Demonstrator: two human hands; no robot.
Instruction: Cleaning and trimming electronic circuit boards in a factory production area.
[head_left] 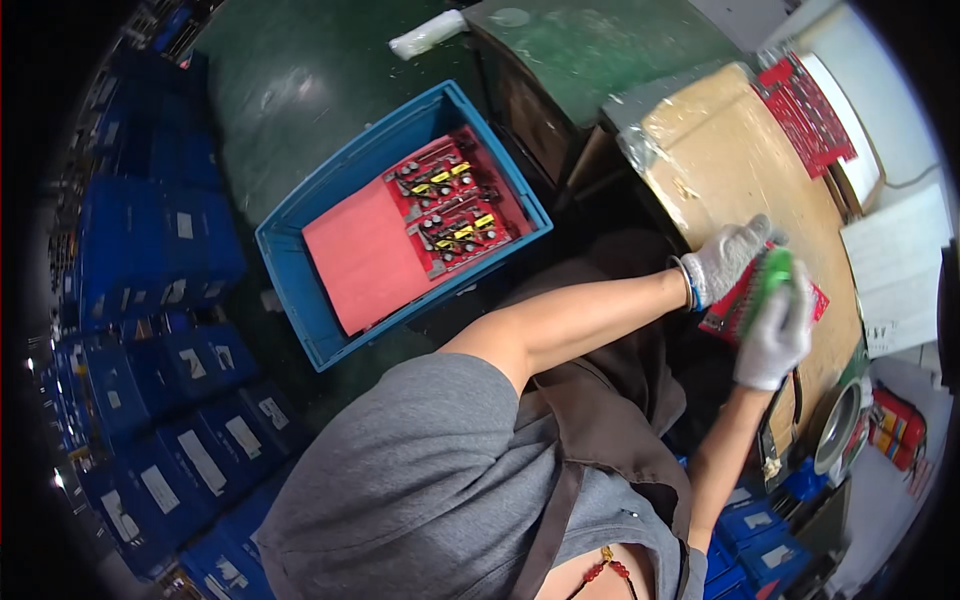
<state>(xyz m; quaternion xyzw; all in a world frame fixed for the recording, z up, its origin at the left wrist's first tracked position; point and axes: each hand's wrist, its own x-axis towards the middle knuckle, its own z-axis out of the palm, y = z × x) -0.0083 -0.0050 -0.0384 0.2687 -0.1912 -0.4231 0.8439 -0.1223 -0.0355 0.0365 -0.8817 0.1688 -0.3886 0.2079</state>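
My left hand (728, 262), in a pale knitted glove, is closed on the far edge of a red circuit board (718, 318). A green brush (768, 283) lies in the grip of my gloved right hand (780, 335), its bristle side against or just over the board; contact cannot be made out. Both hands and the brush cover much of the board, which is tilted over the near edge of a tan work table (720, 150).
On my left stands a blue crate (290, 290) with a pink sheet (360, 255) and populated red boards (450, 215). More bare-looking red boards (805, 115) lie at the table's far end. Stacked blue bins (160, 240) line the left side. A round metal dish (838, 428) sits at the right.
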